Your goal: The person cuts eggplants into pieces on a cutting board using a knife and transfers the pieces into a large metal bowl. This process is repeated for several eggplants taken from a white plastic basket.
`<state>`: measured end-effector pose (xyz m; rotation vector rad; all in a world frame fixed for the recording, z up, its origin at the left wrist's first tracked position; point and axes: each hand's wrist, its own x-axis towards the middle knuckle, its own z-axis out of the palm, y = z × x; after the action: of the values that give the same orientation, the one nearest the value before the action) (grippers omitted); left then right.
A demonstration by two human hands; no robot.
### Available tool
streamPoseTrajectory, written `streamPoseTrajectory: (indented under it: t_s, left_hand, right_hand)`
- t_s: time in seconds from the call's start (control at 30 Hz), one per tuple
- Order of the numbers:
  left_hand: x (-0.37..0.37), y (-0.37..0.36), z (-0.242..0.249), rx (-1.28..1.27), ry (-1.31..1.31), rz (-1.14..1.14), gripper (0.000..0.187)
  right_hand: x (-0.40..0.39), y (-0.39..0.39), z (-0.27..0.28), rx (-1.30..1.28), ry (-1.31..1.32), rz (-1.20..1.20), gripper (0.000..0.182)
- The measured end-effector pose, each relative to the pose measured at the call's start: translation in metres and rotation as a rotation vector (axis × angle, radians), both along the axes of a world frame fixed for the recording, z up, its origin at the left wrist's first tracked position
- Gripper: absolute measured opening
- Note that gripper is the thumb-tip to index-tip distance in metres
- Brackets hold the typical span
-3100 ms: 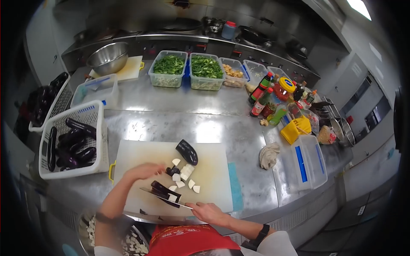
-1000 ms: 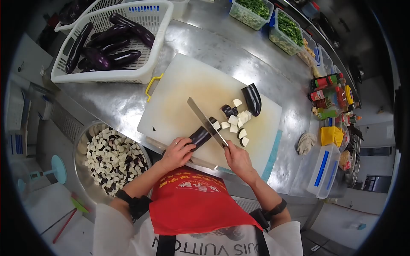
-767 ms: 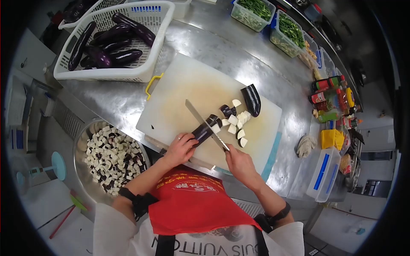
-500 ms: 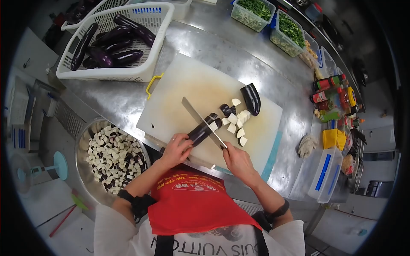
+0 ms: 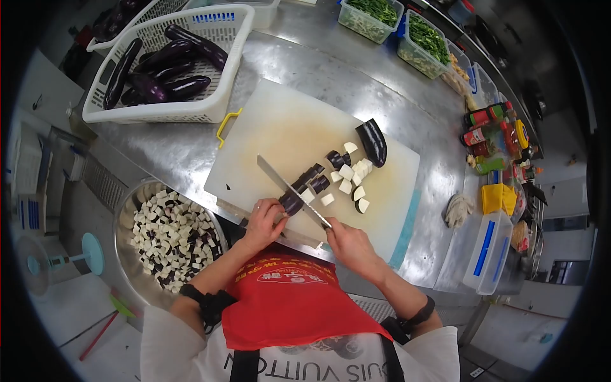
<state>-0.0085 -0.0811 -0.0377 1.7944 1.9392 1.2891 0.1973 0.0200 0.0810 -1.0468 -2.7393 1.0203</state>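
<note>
My left hand grips the near end of a dark purple eggplant piece lying on the white cutting board. In my right hand is the handle of a knife, its blade crossing the eggplant just ahead of my left fingers. Cut chunks with dark skin lie along the far side of the blade. White-fleshed eggplant cubes are scattered to the right, beside a larger uncut eggplant half.
A metal bowl of diced eggplant stands below the counter edge at left. A white basket holds whole eggplants at the back left. Tubs of chopped greens, sauce bottles, a cloth and a clear container line the right.
The knife has moved left along the eggplant, closer to my left hand. More cut chunks now lie beyond the blade, and a white cube lies to the right of the blade.
</note>
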Motion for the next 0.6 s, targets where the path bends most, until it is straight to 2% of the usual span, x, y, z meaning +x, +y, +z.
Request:
streamPoseTrajectory:
  t_s: [0.1, 0.2, 0.3, 0.37, 0.4, 0.5, 0.6]
  left_hand:
    - [0.000, 0.002, -0.002, -0.005, 0.019, -0.021, 0.026]
    - [-0.003, 0.003, -0.004, -0.011, 0.015, -0.029, 0.027]
    - [-0.004, 0.016, -0.003, -0.010, -0.053, -0.001, 0.027]
    - [-0.004, 0.030, 0.010, -0.027, -0.176, 0.051, 0.027]
    - [-0.008, 0.033, 0.016, 0.067, -0.142, 0.152, 0.028]
    - [-0.024, 0.044, 0.057, 0.335, -0.152, 0.237, 0.036]
    - [-0.020, 0.081, 0.125, 0.089, 0.176, -0.431, 0.039]
  right_hand:
    - [-0.008, 0.000, -0.022, -0.057, -0.094, 0.004, 0.021]
    - [-0.007, 0.003, -0.030, -0.011, 0.015, -0.031, 0.020]
    - [0.002, 0.010, -0.020, -0.043, 0.073, -0.118, 0.021]
    - [0.014, 0.013, 0.004, 0.069, 0.093, -0.132, 0.025]
    - [0.021, 0.017, 0.014, 0.130, 0.105, -0.142, 0.028]
    - [0.045, 0.025, 0.018, 0.328, -0.020, -0.102, 0.036]
    - [0.054, 0.033, 0.005, 0.420, -0.013, -0.029, 0.041]
